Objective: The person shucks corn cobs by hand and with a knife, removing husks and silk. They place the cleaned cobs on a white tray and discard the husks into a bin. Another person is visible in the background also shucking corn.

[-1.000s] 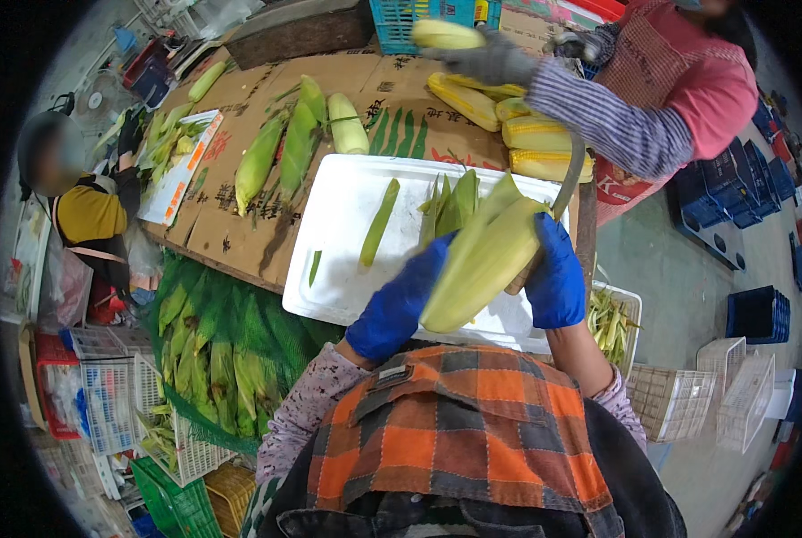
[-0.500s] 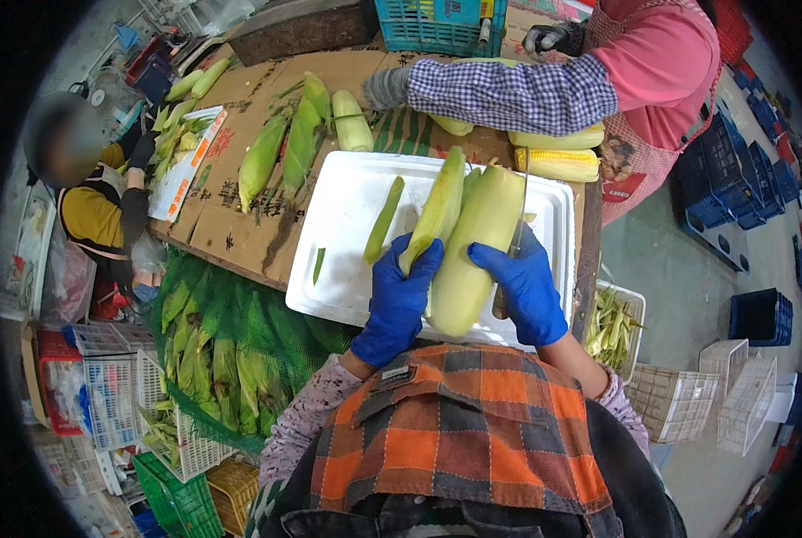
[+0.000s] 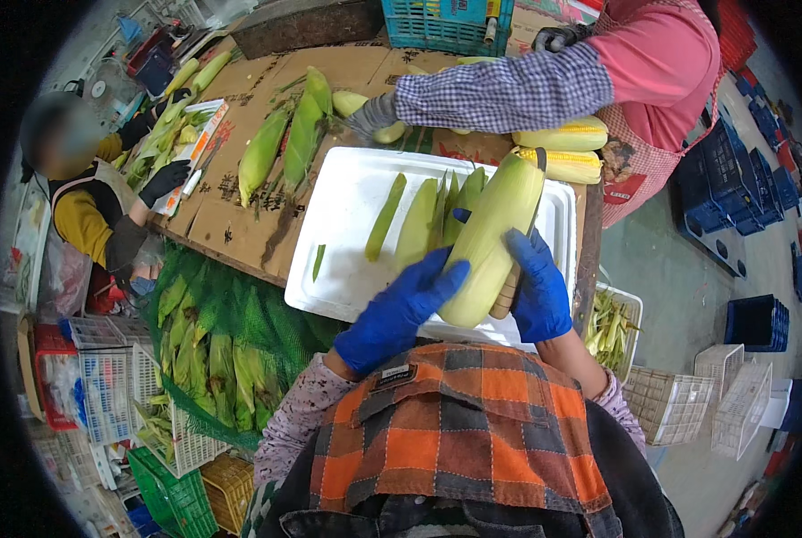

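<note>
Left grip from husk to corn

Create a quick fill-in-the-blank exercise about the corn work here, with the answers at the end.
The left hand and the right hand wear ____ gloves.
The wooden-handled knife is in the ____ hand.
The foam tray beneath the held corn ear is coloured ____.
The mesh net left of the person is coloured ____.

Missing words: blue; right; white; green.
</note>
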Action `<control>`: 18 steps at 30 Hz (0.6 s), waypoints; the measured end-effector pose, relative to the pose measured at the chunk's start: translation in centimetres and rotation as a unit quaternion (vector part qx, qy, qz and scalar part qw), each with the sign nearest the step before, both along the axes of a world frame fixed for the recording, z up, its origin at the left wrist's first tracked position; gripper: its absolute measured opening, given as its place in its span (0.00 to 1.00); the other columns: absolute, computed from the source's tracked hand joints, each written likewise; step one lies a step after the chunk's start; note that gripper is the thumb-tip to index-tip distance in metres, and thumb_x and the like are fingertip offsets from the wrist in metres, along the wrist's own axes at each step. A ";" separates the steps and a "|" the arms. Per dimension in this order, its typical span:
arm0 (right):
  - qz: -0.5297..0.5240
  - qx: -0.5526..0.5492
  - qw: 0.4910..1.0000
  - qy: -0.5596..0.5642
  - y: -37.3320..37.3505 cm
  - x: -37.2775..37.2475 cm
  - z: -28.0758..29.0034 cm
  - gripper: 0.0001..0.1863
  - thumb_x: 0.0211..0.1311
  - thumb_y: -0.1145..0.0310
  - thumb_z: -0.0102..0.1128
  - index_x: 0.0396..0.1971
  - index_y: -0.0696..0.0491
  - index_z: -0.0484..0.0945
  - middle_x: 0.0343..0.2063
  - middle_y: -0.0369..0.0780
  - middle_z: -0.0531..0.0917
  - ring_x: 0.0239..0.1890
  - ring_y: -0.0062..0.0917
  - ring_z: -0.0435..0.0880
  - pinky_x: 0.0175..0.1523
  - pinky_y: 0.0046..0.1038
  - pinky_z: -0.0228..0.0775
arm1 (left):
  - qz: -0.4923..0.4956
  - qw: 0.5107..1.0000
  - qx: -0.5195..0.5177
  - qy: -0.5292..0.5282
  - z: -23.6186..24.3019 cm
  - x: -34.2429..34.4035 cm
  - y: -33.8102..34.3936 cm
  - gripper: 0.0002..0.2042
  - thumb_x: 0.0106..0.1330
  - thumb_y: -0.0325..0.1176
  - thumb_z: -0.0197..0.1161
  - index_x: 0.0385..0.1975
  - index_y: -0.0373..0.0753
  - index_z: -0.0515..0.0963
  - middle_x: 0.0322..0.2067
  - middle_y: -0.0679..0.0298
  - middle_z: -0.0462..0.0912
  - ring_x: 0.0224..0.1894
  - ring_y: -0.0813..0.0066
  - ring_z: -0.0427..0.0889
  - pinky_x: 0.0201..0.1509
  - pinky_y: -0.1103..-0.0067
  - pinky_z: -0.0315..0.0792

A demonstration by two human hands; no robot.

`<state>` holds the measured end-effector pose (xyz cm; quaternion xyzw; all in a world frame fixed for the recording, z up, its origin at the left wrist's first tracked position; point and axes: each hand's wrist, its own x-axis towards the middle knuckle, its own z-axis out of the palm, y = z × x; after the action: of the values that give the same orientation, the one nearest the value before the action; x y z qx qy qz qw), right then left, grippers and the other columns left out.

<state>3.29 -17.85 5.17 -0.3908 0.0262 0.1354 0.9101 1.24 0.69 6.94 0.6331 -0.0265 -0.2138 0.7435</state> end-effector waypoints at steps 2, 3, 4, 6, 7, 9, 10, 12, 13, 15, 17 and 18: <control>-0.008 -0.048 0.999 0.018 0.2 0.1 0.7 0.24 0.65 0.67 0.60 0.59 0.58 0.68 0.51 0.43 0.79 0.51 0.28 0.81 0.57 0.30 0.74 | -0.014 0.998 -0.022 0.059 -0.7 0.0 -0.1 0.26 0.70 0.39 0.61 0.63 0.32 0.65 0.54 0.58 0.75 0.54 0.74 0.74 0.59 0.78 0.69; -0.004 -0.100 0.994 0.035 0.0 0.2 1.3 0.24 0.64 0.68 0.62 0.59 0.58 0.69 0.51 0.43 0.79 0.51 0.27 0.81 0.57 0.29 0.73 | -0.007 0.998 -0.038 0.051 -1.5 0.1 -0.1 0.26 0.70 0.37 0.61 0.63 0.31 0.64 0.54 0.57 0.75 0.55 0.74 0.74 0.60 0.78 0.69; -0.013 -0.149 0.988 0.039 0.2 0.3 1.5 0.24 0.63 0.68 0.63 0.58 0.58 0.70 0.52 0.43 0.79 0.51 0.26 0.80 0.57 0.28 0.73 | -0.002 0.998 -0.053 0.043 -2.0 0.1 -0.1 0.27 0.70 0.34 0.61 0.64 0.30 0.62 0.55 0.57 0.74 0.56 0.74 0.73 0.60 0.78 0.69; -0.044 -0.240 0.969 0.035 1.0 0.2 2.0 0.25 0.61 0.69 0.65 0.57 0.58 0.71 0.52 0.43 0.79 0.51 0.24 0.80 0.56 0.26 0.72 | 0.054 0.998 -0.037 -0.020 -2.3 0.1 -0.2 0.29 0.66 0.33 0.65 0.64 0.31 0.62 0.54 0.57 0.74 0.56 0.72 0.73 0.60 0.77 0.70; -0.051 -0.240 0.970 0.001 1.1 0.1 1.5 0.28 0.59 0.70 0.68 0.58 0.59 0.71 0.52 0.43 0.79 0.52 0.24 0.79 0.57 0.26 0.72 | 0.081 0.995 -0.029 -0.052 -2.5 0.0 -0.3 0.30 0.64 0.33 0.67 0.64 0.31 0.62 0.54 0.57 0.74 0.55 0.72 0.74 0.60 0.76 0.70; -0.048 -0.241 0.969 -0.042 1.4 -0.1 1.2 0.31 0.56 0.72 0.70 0.59 0.60 0.70 0.52 0.43 0.79 0.52 0.24 0.79 0.57 0.26 0.71 | 0.127 0.984 0.019 -0.126 -3.4 0.2 -0.6 0.34 0.60 0.33 0.71 0.64 0.32 0.61 0.56 0.55 0.72 0.57 0.70 0.73 0.60 0.74 0.70; -0.038 -0.243 0.968 -0.050 1.7 -0.4 1.4 0.31 0.55 0.72 0.71 0.59 0.60 0.69 0.52 0.43 0.79 0.52 0.24 0.79 0.57 0.26 0.71 | 0.136 0.973 0.057 -0.176 -3.4 0.2 -0.6 0.34 0.59 0.33 0.71 0.63 0.32 0.61 0.57 0.54 0.71 0.57 0.69 0.73 0.60 0.74 0.70; -0.015 -0.240 0.970 -0.023 1.9 -0.4 2.7 0.31 0.55 0.72 0.71 0.58 0.60 0.70 0.50 0.43 0.81 0.50 0.24 0.80 0.56 0.26 0.72 | 0.135 0.948 0.168 -0.234 -3.3 0.2 -0.5 0.34 0.58 0.32 0.72 0.63 0.33 0.63 0.58 0.54 0.70 0.58 0.68 0.72 0.62 0.73 0.69; -0.002 -0.234 0.972 0.012 1.9 -0.3 3.5 0.29 0.54 0.72 0.71 0.57 0.60 0.70 0.48 0.42 0.81 0.49 0.24 0.80 0.55 0.25 0.72 | 0.118 0.946 0.184 -0.239 -3.1 0.1 -0.3 0.34 0.58 0.32 0.72 0.63 0.34 0.62 0.58 0.54 0.70 0.58 0.68 0.72 0.62 0.73 0.68; -0.001 -0.200 0.980 0.019 1.2 0.5 2.1 0.27 0.55 0.71 0.69 0.55 0.60 0.71 0.46 0.41 0.82 0.47 0.24 0.81 0.53 0.25 0.73 | 0.086 0.940 0.212 -0.251 -2.6 0.1 0.0 0.35 0.58 0.32 0.72 0.64 0.35 0.62 0.59 0.55 0.69 0.59 0.67 0.72 0.63 0.73 0.67; 0.003 -0.168 0.985 0.024 0.5 1.0 1.0 0.24 0.57 0.70 0.67 0.53 0.60 0.72 0.44 0.41 0.82 0.45 0.24 0.82 0.51 0.25 0.74 | 0.084 0.968 0.125 -0.200 -3.0 0.0 0.2 0.29 0.63 0.27 0.66 0.64 0.34 0.65 0.57 0.58 0.72 0.58 0.71 0.73 0.63 0.76 0.66; 0.001 -0.124 0.992 0.024 0.2 1.1 0.5 0.24 0.58 0.69 0.66 0.53 0.60 0.72 0.44 0.41 0.82 0.45 0.24 0.82 0.51 0.26 0.74 | 0.088 0.982 0.062 -0.154 -3.2 0.1 0.2 0.27 0.64 0.26 0.64 0.63 0.34 0.66 0.55 0.60 0.73 0.57 0.72 0.73 0.63 0.77 0.66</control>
<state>4.43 -17.62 5.65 -0.4975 0.0637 0.1414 0.8535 1.39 0.91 3.72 0.7035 -0.0719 -0.0485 0.7054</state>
